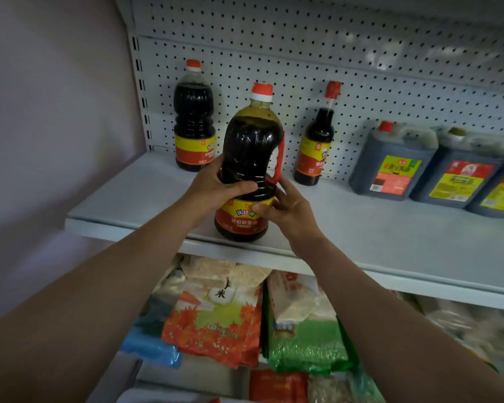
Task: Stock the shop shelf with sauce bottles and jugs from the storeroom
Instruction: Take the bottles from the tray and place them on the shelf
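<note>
Soy sauce bottle [249, 167] stands upright near the shelf [361, 228] front edge, left hand [216, 189] and right hand [285, 209] both gripping it; two bottles [194, 117] and jugs [393, 161] stand behind.

bottles [249, 164]: 3 | jugs [390, 161]: 3 | hands [213, 187]: 2

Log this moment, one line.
left hand and right hand grip sauce bottle | bottle upright near shelf front edge | jugs at right
</note>
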Action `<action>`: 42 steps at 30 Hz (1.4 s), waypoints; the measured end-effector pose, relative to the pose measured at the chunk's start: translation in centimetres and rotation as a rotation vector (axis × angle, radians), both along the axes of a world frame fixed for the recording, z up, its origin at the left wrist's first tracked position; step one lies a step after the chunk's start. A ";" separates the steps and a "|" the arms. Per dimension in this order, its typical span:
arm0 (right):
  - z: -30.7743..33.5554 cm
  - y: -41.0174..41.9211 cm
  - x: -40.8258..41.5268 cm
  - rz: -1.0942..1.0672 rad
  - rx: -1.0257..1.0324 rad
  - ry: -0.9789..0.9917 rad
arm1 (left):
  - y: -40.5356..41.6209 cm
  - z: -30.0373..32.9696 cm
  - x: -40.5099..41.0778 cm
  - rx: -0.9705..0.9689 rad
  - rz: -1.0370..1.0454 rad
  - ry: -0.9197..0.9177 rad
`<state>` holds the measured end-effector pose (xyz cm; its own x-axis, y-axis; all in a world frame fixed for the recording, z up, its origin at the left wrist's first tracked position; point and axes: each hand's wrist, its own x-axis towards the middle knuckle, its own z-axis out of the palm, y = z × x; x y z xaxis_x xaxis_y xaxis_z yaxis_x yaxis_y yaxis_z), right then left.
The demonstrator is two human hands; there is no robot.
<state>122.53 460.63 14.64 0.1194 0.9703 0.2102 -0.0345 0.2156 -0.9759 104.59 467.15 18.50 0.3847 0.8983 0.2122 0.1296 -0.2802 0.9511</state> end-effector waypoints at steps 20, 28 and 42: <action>-0.8 17.7 3.7 -0.070 -0.012 -0.189 | 16.1 0.6 4.1 -0.190 0.095 0.178; -1.2 21.9 5.0 -0.044 -0.007 -0.205 | 19.5 0.4 5.1 -0.221 0.163 0.190; -1.5 24.6 5.5 -0.050 -0.018 -0.214 | 22.0 0.2 5.7 -0.270 0.188 0.155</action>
